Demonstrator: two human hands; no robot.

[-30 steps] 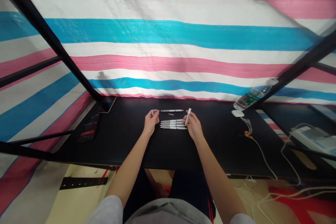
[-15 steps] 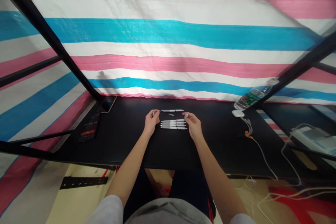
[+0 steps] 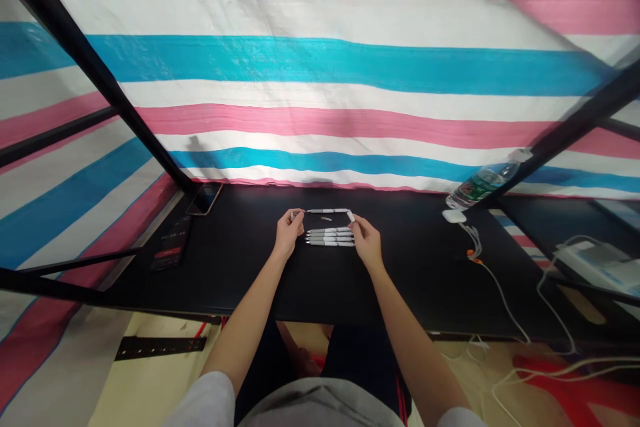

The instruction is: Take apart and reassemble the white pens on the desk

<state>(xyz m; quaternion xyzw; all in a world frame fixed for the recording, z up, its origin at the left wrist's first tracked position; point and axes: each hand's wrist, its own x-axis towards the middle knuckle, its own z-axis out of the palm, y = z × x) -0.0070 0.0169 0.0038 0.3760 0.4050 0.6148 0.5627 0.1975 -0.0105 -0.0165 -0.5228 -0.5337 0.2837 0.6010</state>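
My left hand [image 3: 289,235] is closed in a pinch left of the pens; a small silvery piece [image 3: 293,216], too small to make out, shows between its fingers. In my right hand [image 3: 367,240], thumb and fingertips pinch a short white pen barrel [image 3: 351,216], tilted, its upper end close to the right end of a single pen [image 3: 327,211]. That grey-and-white pen lies crosswise on the black table. A tiny slim part [image 3: 326,219] rests just below it. Nearer to me, several matching pens [image 3: 330,237] lie side by side with tips pointing left.
Two phones [image 3: 206,199] [image 3: 171,243] lie at the table's left. A clear water bottle [image 3: 483,185] stands tilted-looking at the right rear, by a white charger [image 3: 453,216] with cables. Black frame bars [image 3: 117,103] and striped sheeting [image 3: 320,60] enclose the table.
My right hand has turned the white barrel from end-on to sideways, its upper end now near the single pen's right end. My left hand has stayed in place.
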